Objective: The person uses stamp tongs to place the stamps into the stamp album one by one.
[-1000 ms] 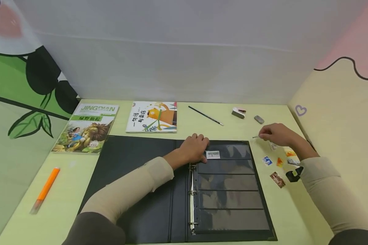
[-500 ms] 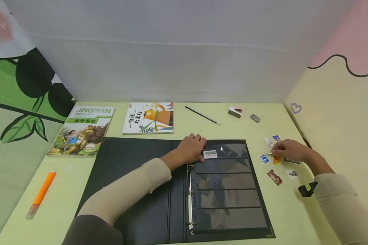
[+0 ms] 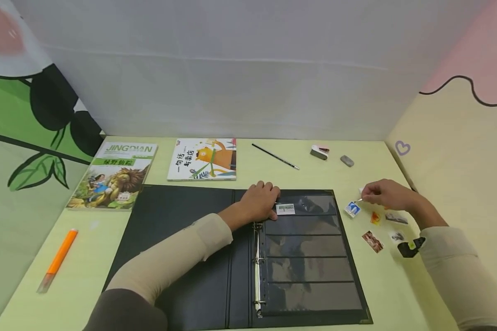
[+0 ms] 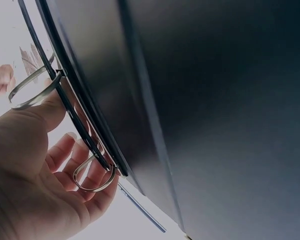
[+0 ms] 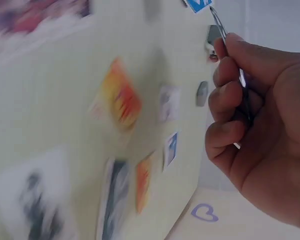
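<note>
Lower centre of the head view: black ring binder (image 3: 182,202) laid flat on a pale surface (image 3: 314,177). Left hand (image 3: 257,201) rests at the top of its inner sheet, just beside a green-and-white stamp (image 3: 285,209) at the left of the top row. Fingers bent; pinching or merely resting, cannot tell. Right side of frame: right hand (image 3: 391,195), thumb and fingers clamped on metal tweezers (image 3: 358,200), tips at the upper right edge of a blue stamp (image 3: 352,209), near the binder's upper right corner. Orange stamp (image 3: 375,218), brown stamp (image 3: 372,242) and black-and-white stamp (image 3: 396,236) lie below. Above the binder, centre to right: pencil (image 3: 275,156), stapler (image 3: 319,153), eraser (image 3: 347,161).

Left wrist view: dark cover fills the right; left hand at lower left, behind the upper ring (image 4: 37,99) and lower ring (image 4: 92,190). Other hand's fingertips at the left edge.

Right wrist view: tweezers slant down from top centre into the right hand; blue stamp at their tips, cut by the upper edge. Stamps at left blurred.
</note>
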{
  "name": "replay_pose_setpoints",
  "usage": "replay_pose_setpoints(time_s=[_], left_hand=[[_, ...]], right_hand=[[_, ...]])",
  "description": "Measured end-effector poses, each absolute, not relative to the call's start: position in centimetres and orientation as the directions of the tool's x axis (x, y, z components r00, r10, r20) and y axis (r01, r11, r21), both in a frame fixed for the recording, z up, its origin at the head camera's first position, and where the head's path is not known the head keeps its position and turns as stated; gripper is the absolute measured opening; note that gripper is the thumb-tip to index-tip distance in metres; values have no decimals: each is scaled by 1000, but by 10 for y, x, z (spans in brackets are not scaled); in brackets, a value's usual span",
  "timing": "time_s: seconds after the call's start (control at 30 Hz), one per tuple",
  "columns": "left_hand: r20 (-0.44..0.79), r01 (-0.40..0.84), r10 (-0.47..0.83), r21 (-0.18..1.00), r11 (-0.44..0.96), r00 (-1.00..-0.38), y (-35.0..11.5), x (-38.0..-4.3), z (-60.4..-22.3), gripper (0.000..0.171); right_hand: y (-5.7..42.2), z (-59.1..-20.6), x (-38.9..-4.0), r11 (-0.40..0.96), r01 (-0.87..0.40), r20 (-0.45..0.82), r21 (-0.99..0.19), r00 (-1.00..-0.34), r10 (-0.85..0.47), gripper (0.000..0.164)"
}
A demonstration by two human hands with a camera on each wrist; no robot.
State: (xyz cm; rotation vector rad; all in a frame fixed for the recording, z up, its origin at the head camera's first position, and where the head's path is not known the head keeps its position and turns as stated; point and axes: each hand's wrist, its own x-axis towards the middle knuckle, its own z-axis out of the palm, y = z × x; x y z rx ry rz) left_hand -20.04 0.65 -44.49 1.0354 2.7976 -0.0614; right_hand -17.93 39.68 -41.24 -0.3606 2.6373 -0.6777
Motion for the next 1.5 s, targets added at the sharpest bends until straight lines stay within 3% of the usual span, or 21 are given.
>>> replay_pose_setpoints(time_s=[0.2,0.37,0.53,0.87,1.5], left_hand=[[-140,661,657,20,750,-741,6,-200,-442,60],[-153,661,656,27,750,-739,7,-198,-441,59],[-146,663,660,31,748,-737,7,-197,-443,57],[-146,668,662,14,744,-735,9,-197,-447,57],[-163,657,648,2,754,-744,7,-200,-447,58]], right_hand=[[365,-404,-202,827,-177,-183,-533,-931,-317,22],[333,-408,-221,835,-233,-126,-499,-933,-336,26],[307,-417,-235,818,-304,-81,-489,-917,-390,20],[286,-420,-238,803,-447,-193,-395,-813,-548,12],[277,-422,-243,777,-500,-323,-382,-715,-620,11]])
